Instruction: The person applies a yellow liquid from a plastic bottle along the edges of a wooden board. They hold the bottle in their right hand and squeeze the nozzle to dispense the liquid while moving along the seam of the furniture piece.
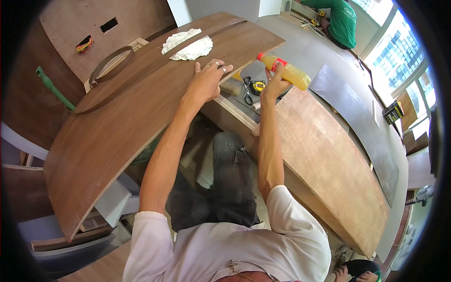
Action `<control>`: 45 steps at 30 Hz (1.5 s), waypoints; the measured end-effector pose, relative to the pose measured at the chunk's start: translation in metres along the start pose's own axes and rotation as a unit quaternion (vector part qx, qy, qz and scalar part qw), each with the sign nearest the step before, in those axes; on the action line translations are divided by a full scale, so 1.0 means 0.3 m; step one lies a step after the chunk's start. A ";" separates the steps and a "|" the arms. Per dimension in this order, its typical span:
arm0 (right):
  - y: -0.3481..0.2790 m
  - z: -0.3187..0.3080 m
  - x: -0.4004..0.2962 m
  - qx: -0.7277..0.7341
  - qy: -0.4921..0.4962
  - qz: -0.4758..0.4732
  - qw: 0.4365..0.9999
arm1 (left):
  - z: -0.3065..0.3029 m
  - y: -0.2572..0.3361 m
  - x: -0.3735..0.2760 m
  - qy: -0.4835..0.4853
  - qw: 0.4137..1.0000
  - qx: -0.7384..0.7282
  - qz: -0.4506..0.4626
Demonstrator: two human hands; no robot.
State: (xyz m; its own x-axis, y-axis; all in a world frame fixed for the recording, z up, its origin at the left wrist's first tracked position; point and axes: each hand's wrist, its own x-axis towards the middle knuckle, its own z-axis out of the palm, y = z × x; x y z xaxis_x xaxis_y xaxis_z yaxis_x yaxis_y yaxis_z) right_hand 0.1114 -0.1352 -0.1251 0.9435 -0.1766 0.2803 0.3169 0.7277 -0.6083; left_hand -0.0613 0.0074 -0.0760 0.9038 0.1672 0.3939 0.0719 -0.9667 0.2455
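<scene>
My right hand point(275, 83) grips a plastic bottle point(294, 74) of yellow liquid with a red cap, tilted with the cap toward the upper left. Fingers spread, my left hand point(209, 77) rests at the edge of a long brown wood panel point(141, 95). White crumpled material point(193, 49) lies on that panel, crossed by a thin brown strip point(211, 33). Between my hands are black-handled scissors point(247, 92), a yellow and black tape measure point(258, 86), a brush-like block point(231, 86) and a small roll point(256, 106).
A lighter plywood panel point(327, 151) and a grey sheet point(356, 130) extend to the right. A green handle point(54, 88) stands at left. A person in green point(343, 23) crouches near tools at the upper right; another person's hands point(352, 275) show at the lower right.
</scene>
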 end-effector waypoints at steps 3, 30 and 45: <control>0.008 0.002 -0.087 0.003 -0.003 -0.009 1.000 | 0.000 -0.013 -0.003 0.004 1.000 0.012 0.014; -0.223 -0.052 0.169 -0.146 -0.178 0.135 0.964 | -0.006 0.018 -0.011 0.019 0.999 0.026 0.010; 0.011 -0.076 -0.012 0.036 -0.025 0.094 0.995 | 0.003 0.028 0.004 0.018 0.999 0.032 0.013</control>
State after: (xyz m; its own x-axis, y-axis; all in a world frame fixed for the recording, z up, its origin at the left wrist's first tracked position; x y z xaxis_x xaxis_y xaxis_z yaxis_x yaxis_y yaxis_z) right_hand 0.1113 -0.1472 -0.1451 0.9788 -0.0006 0.2049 0.1258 0.7908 -0.5990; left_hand -0.0593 -0.0006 -0.0743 0.8904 0.1470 0.4308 0.0761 -0.9812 0.1775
